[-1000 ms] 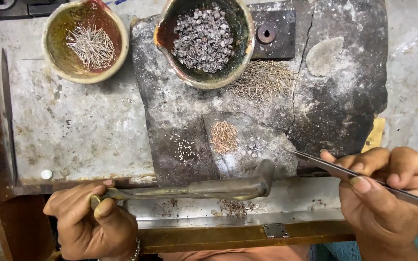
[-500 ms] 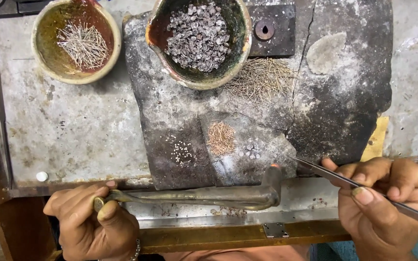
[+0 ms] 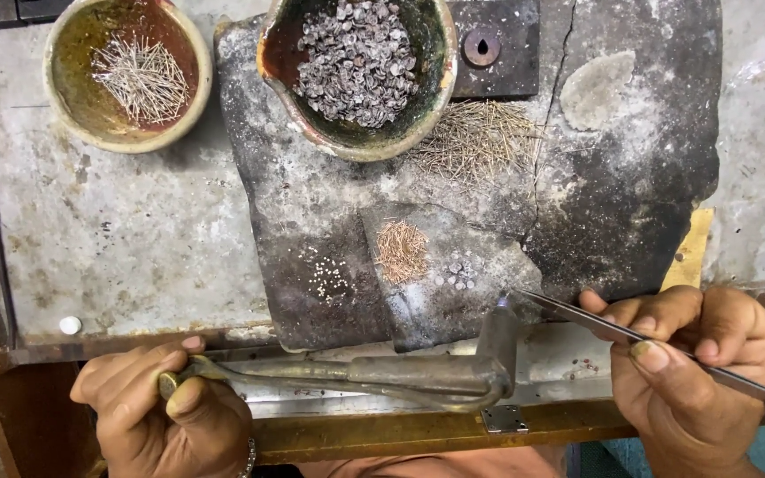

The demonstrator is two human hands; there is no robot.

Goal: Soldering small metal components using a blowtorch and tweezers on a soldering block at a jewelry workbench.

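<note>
My left hand [image 3: 166,407] grips the handle of a brass blowtorch [image 3: 400,372] lying along the bench's front edge; its bent nozzle [image 3: 498,329] points up at the dark slab with a small bluish flame at the tip. My right hand [image 3: 692,372] holds thin metal tweezers [image 3: 577,312], their tips close to the nozzle. On the charred soldering slab [image 3: 312,230] lie a heap of short copper-coloured wire bits [image 3: 400,250], tiny white beads [image 3: 328,276] and a few small silver discs [image 3: 458,276].
A clay bowl [image 3: 436,80] of small grey metal cups stands at the slab's top. Another bowl [image 3: 73,115] with thin silver wires sits top left. Loose wires [image 3: 475,142] are scattered beside the first bowl. Metal bench sheet [image 3: 117,239] lies left.
The torch nozzle has slid right along the slab's front edge and now sits by the tweezer tips. The view has shifted slightly.
</note>
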